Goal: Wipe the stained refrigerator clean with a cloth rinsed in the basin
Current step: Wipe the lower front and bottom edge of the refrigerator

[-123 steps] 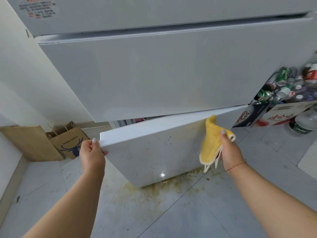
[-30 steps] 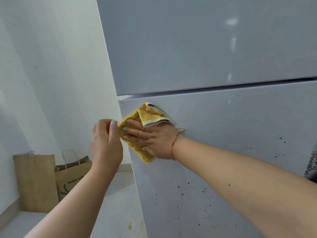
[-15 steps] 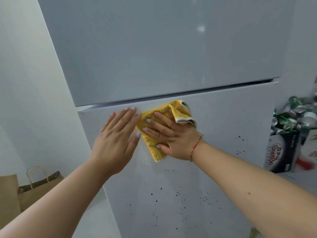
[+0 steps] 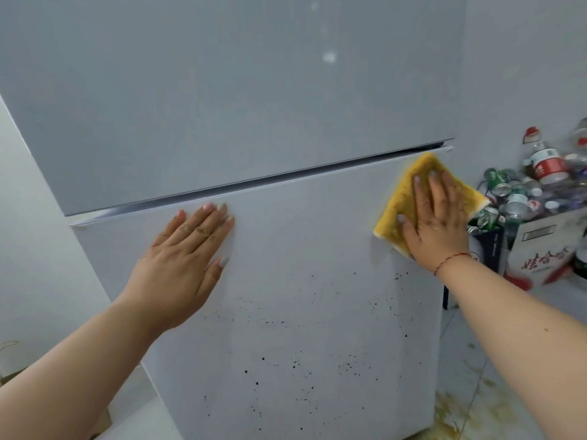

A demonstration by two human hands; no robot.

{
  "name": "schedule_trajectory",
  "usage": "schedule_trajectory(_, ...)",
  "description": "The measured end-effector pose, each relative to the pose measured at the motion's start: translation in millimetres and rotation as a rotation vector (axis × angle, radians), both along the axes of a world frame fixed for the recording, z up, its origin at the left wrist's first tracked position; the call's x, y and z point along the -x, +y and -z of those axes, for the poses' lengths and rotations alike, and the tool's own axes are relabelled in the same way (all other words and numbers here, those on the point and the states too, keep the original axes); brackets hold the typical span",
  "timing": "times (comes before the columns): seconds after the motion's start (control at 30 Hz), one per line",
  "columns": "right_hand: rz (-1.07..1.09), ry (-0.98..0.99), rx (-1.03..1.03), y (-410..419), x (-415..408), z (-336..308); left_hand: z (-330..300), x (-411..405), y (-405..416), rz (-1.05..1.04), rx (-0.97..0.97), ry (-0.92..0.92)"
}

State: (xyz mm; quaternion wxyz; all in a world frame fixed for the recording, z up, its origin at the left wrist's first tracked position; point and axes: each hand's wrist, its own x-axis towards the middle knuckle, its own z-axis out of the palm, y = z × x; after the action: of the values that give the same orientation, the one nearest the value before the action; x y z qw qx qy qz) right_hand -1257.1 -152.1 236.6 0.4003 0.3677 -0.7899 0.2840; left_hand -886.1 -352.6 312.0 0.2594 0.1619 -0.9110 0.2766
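The white refrigerator (image 4: 286, 265) fills the view, with a dark gap between its upper and lower doors. Small black specks dot the middle and bottom of the lower door. My right hand (image 4: 435, 220) lies flat on the yellow cloth (image 4: 400, 201), pressing it against the lower door's top right corner. Spread flat, my left hand (image 4: 187, 262) rests on the lower door near its top left with nothing in it. No basin is in view.
To the right of the fridge stand cardboard boxes (image 4: 546, 249) heaped with cans and bottles (image 4: 514, 198). Yellowish stains mark the floor tiles (image 4: 460, 414) at the fridge's lower right. A plain white wall (image 4: 38, 249) is on the left.
My right hand has slid the cloth from the top left of the lower door across to its top right corner. My left hand stays flat on the door.
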Motion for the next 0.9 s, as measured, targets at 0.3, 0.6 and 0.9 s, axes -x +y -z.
schedule_trajectory(0.3, 0.062, -0.656, 0.524, -67.8, -92.1, 22.4, 1.8, 3.5, 4.2, 0.008, -0.019, 0.028)
schedule_trajectory(0.6, -0.233, 0.123, 0.084, -109.1, -168.2, 53.8, 1.1, 2.6, 6.5, 0.034, -0.068, 0.055)
schedule_trajectory(0.9, -0.289, 0.736, -0.286, -36.8, -40.3, 48.1, 2.9, 4.4, 13.4, 0.030, -0.083, 0.092)
